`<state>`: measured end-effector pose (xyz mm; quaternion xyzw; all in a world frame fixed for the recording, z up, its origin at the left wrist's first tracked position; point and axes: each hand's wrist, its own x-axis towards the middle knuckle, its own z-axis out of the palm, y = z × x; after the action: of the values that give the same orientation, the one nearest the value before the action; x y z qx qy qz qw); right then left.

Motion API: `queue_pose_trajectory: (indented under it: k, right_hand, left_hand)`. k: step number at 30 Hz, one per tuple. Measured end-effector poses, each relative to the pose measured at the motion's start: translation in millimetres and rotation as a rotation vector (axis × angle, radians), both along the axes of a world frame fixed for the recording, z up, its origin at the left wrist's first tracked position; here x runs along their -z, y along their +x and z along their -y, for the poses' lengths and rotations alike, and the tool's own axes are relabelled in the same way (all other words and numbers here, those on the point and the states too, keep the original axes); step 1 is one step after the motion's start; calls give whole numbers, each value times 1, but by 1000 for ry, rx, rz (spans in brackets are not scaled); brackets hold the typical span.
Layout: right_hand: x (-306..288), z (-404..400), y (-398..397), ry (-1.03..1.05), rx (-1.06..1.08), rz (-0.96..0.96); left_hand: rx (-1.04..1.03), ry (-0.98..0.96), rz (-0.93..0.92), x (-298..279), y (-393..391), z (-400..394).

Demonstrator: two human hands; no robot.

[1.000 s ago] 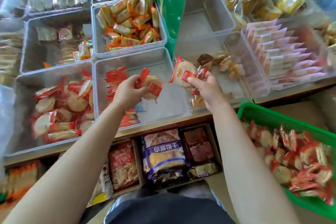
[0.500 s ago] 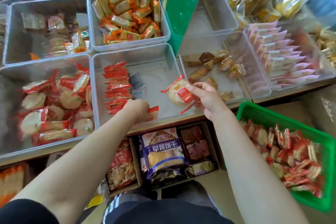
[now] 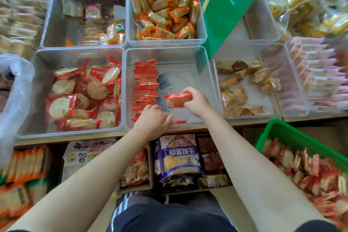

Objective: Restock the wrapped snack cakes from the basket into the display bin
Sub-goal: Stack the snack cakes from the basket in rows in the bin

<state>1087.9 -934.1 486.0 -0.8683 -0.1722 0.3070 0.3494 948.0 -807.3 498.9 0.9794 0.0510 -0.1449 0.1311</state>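
Clear plastic formed the display bin [image 3: 206, 73], where a row of red-wrapped snack cakes [image 3: 145, 84] stood on edge at its left. The green basket [image 3: 293, 135] held more. The right hand [image 3: 197, 101] pinched one cake [image 3: 177, 100] over the bin; the left hand [image 3: 153, 124], fingers extended, rested against the row's near end.

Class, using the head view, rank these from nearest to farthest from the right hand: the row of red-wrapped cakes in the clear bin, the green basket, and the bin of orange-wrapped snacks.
Measured from the right hand:
1. Row of red-wrapped cakes, just to its left in the same clear bin.
2. Bin of orange-wrapped snacks, behind it.
3. Green basket, low on the right.
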Motion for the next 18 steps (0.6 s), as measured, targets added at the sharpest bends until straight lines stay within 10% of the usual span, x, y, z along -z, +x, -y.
queue_pose_trajectory:
  k: [6,18]
  right_hand:
    - [14,-8,-2,-359,-443,-176]
    - [-5,-4,-7,-382,-504,-209]
  left_hand:
    - [-157,13,347,8,-8,3]
    - [-37,-37,-69,15,5,-1]
